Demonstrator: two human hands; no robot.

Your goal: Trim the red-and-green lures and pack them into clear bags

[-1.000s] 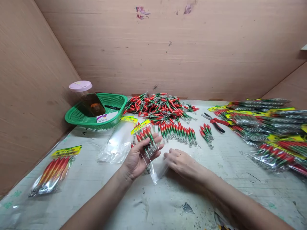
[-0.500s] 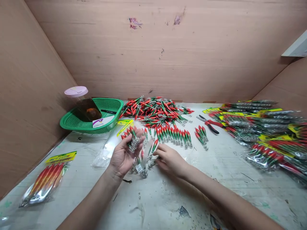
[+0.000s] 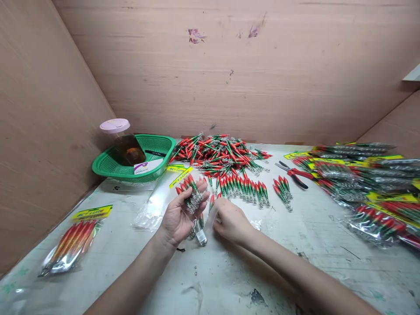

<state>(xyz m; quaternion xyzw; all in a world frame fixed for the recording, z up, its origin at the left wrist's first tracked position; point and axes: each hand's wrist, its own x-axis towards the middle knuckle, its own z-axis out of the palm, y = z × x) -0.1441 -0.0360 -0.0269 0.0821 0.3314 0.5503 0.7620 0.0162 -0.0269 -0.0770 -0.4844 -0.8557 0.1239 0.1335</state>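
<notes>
My left hand [image 3: 179, 216] is closed round a bunch of red-and-green fishing lures [image 3: 189, 192] with silver hooks, held palm up above the table. My right hand [image 3: 231, 221] sits just to its right, fingers pinching the edge of a clear plastic bag [image 3: 205, 225] that hangs between the two hands. One lure lies partly inside the bag. A row of the same lures [image 3: 243, 186] lies just beyond my hands, and a big loose heap of lures [image 3: 219, 153] lies behind that.
A green basket [image 3: 133, 168] with a pink-lidded jar [image 3: 120, 138] stands at the back left. Empty clear bags [image 3: 157, 199] lie left of my hands. One packed bag [image 3: 74, 238] lies at the near left. Red-handled pliers [image 3: 292, 170] and several packed bags [image 3: 364, 183] fill the right side.
The lures have come out of the bag's mouth into my left hand's grip. My right hand moved left to the bag between the hands.
</notes>
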